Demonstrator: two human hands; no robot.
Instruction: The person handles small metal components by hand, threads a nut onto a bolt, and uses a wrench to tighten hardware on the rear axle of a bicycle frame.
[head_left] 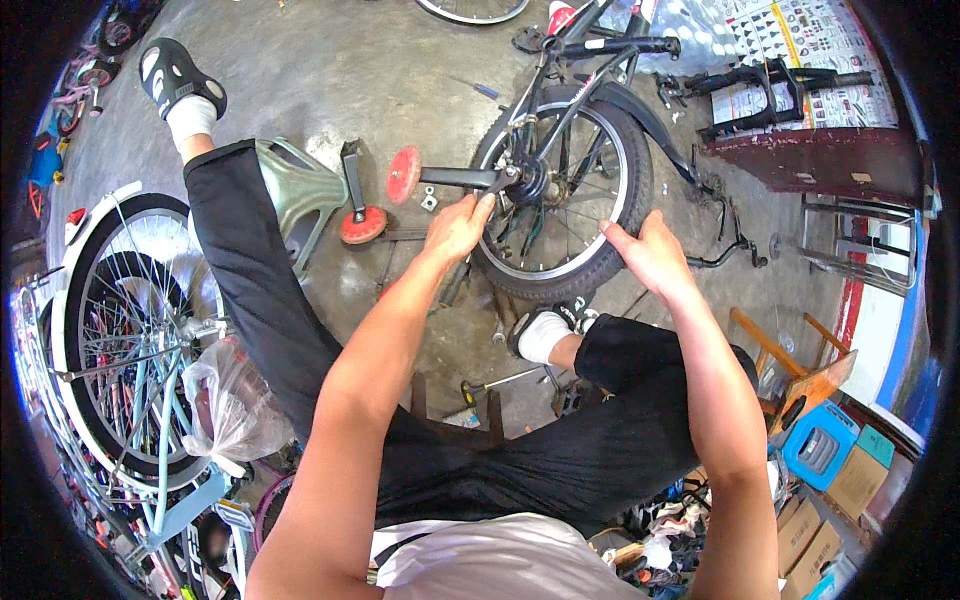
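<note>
A small bicycle lies upturned in front of me, its rear wheel [560, 272] with a black knobby tyre and silver rim. My left hand [460, 230] is closed by the hub, around what looks like a silver wrench [498, 186] reaching to the axle nut; its handle is mostly hidden. Beside it, a black bracket [455, 177] extends left from the axle to a red training wheel [403, 174]. My right hand [648, 255] grips the tyre's right side, thumb over the rim. A second red training wheel [364, 226] with its black bracket lies on the floor to the left.
A pale green metal stool [300, 190] stands near my left leg. Bicycles with a white-tyred wheel [75, 330] crowd the left. A screwdriver [500, 381] lies between my legs. A black fork [780, 95], a wooden stool [800, 375] and boxes [858, 480] are on the right.
</note>
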